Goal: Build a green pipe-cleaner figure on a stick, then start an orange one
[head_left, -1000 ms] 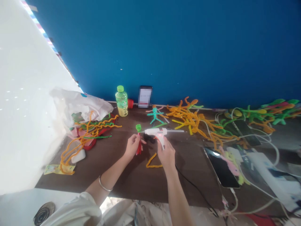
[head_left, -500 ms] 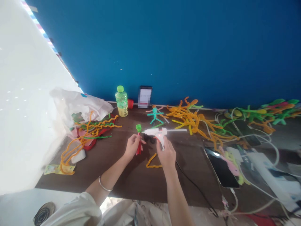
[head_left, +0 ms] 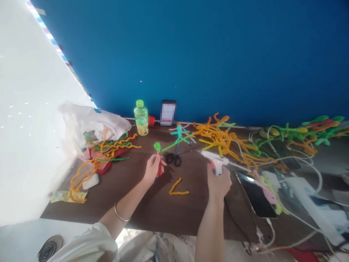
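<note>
Left hand (head_left: 154, 169) has fingers clenched on a red pipe-cleaner figure (head_left: 159, 165) with a green top, held over the bench (head_left: 131, 214). Right hand (head_left: 216, 183) grasps a white hot glue gun (head_left: 215, 158), off to the right. Black scissors (head_left: 173, 159) lie between; a bent orange pipe cleaner (head_left: 174, 187) lies unattached; a teal pipe-cleaner figure (head_left: 179, 135), far, looks finished.

Desk (head_left: 128, 196) — plastic bag (head_left: 94, 123) at far left, bottle (head_left: 141, 119) and upright phone (head_left: 168, 112) at the back against the wall (head_left: 191, 62), scissors (head_left: 173, 159) mid-desk before a pipe-cleaner figure (head_left: 179, 133), pipe-cleaner heap (head_left: 223, 142) to their right — tablet (head_left: 256, 194) and power strip (head_left: 311, 200) at front right.
</note>
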Demonstrator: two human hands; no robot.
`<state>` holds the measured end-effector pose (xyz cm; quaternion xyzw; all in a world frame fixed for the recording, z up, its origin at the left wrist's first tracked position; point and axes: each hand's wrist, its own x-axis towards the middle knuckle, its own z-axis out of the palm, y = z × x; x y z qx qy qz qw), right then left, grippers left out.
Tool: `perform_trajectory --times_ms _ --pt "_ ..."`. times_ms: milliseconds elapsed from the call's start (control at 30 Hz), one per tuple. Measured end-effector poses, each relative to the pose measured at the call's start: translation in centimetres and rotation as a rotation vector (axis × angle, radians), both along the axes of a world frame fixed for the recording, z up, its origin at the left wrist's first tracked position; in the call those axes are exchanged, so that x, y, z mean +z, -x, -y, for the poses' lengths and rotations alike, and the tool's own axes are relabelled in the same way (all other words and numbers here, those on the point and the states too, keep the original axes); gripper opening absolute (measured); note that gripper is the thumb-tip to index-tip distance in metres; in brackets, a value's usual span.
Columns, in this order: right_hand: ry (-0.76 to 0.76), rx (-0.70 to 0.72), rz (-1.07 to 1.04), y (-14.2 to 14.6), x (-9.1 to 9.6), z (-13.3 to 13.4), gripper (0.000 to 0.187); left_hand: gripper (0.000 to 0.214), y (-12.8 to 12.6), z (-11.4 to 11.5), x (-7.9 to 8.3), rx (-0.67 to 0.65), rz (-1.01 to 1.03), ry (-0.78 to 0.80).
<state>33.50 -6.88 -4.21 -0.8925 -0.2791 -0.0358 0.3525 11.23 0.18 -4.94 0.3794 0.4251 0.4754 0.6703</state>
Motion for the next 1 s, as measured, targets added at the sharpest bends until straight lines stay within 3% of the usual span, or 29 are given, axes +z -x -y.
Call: perform_trajectory --times_ms 100,167,200,267,367,433,667,833,1000 --pt "0.041 -0.010 0.093 -1.2 -0.1 0.6 0.053 0.038 0.1 0.0 0.0 0.003 0.001 0.007" --pt "0.008 0.062 0.144 -0.8 0.2 0.8 0.047 0.038 0.1 -0.1 0.0 0.009 -0.009 0.010" --pt "-0.011 0.165 0.126 -0.4 0.4 1.0 0.043 0.037 0.1 -0.1 0.1 0.013 -0.015 0.009" --pt "-0.024 0.510 -0.030 1.0 1.0 1.3 0.034 0.037 0.2 -0.2 0.1 0.022 -0.025 0.000" --pt "0.138 1.080 -0.209 3.8 1.8 1.9 0.027 0.037 0.2 -0.3 -0.1 0.026 -0.019 -0.013" --pt "0.206 1.179 -0.194 5.5 2.1 2.3 0.025 0.036 0.2 -0.3 -0.2 0.018 -0.013 -0.014" --pt "0.305 1.225 -0.265 7.2 2.8 2.4 0.015 0.034 0.1 -0.1 0.4 0.003 -0.024 -0.036" --pt "0.009 0.986 -0.443 8.8 2.7 0.4 0.019 0.033 -0.2 0.0 0.3 -0.015 0.003 -0.046" --pt "-0.226 0.758 -0.421 11.7 1.7 -1.7 0.021 0.036 -0.4 0.2 0.2 -0.062 0.032 -0.010"
